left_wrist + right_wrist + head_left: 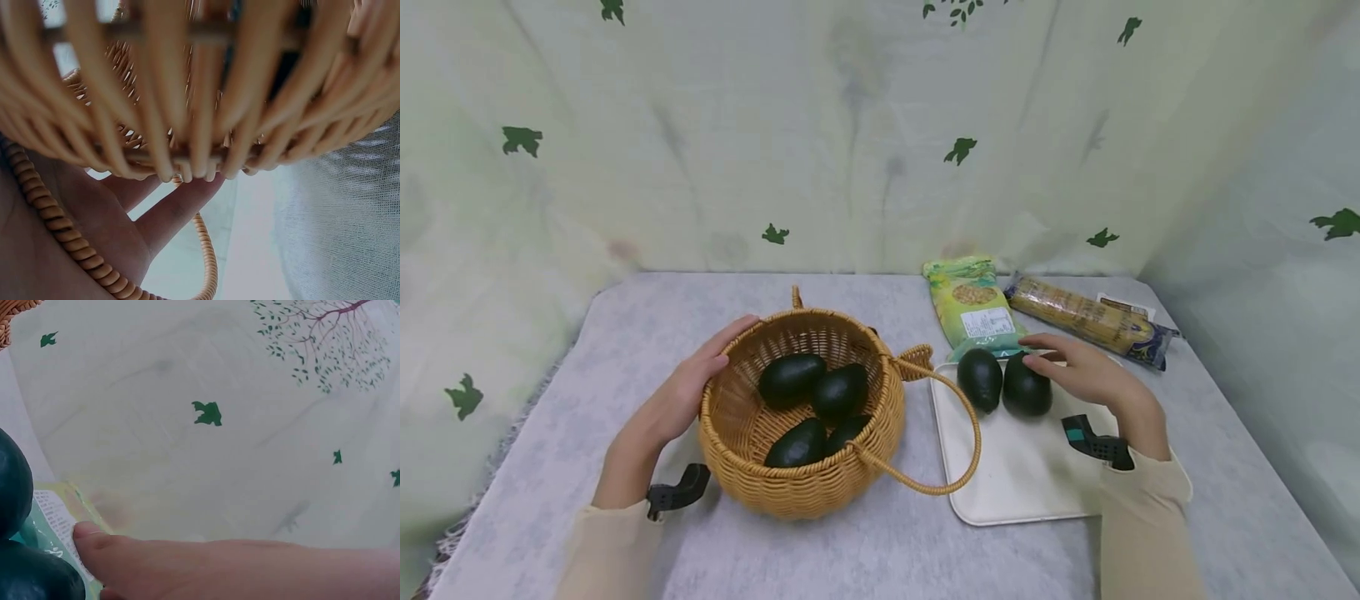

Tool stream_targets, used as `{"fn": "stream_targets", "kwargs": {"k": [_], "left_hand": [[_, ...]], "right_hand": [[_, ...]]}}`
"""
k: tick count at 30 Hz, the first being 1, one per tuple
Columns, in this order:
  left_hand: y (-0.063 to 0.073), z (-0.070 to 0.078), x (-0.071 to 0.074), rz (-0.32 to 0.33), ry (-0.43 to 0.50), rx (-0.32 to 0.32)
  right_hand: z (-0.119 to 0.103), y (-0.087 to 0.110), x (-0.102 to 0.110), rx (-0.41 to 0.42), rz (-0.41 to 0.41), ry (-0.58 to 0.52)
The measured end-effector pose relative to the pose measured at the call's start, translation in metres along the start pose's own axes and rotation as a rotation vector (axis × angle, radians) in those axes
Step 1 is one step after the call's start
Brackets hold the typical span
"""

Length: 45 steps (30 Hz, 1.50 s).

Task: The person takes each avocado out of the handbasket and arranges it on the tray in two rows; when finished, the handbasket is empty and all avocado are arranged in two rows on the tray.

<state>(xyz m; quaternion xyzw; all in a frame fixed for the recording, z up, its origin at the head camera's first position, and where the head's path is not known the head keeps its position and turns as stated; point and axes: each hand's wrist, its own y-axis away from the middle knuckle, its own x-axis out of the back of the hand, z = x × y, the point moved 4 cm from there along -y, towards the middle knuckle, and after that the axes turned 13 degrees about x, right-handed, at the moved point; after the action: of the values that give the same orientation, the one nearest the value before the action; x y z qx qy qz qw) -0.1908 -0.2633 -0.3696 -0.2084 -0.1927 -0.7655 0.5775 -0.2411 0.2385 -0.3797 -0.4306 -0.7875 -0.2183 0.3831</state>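
Note:
At the left side of a round wicker basket, my left hand rests against the rim with its thumb over the edge. The left wrist view shows its fingers stretched against the basket's weave. Several dark green avocados lie inside the basket. To the right, two more avocados sit side by side on a white tray. My right hand reaches over the right-hand avocado, thumb and extended forefinger at its top; the other fingers are hidden.
Behind the tray lies a green and yellow bag with a white label. A long pack of pasta lies at the back right. One basket handle hangs out over the tray's left edge. A patterned cloth hangs behind the table.

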Motion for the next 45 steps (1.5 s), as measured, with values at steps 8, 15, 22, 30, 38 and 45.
{"fn": "stream_targets", "kwargs": {"k": [8,15,22,30,38,45], "left_hand": [[-0.002,-0.002,-0.001,0.009,0.002,-0.006],[0.001,0.0,-0.002,0.014,0.011,-0.019],[0.002,-0.002,-0.003,0.008,0.023,-0.018],[0.001,-0.003,-0.002,0.02,0.0,-0.01],[0.001,-0.003,-0.003,0.02,-0.002,-0.007],[0.001,-0.001,-0.003,0.019,-0.005,-0.022]], "right_hand": [[-0.022,0.0,0.017,0.105,0.202,0.031],[-0.045,-0.011,0.017,0.185,0.285,0.004],[-0.081,-0.032,0.014,0.355,0.291,-0.015],[-0.123,-0.057,0.006,0.524,0.231,-0.063],[-0.148,-0.075,-0.006,0.594,0.154,-0.127],[-0.17,-0.085,-0.018,0.674,0.098,-0.156]]}}
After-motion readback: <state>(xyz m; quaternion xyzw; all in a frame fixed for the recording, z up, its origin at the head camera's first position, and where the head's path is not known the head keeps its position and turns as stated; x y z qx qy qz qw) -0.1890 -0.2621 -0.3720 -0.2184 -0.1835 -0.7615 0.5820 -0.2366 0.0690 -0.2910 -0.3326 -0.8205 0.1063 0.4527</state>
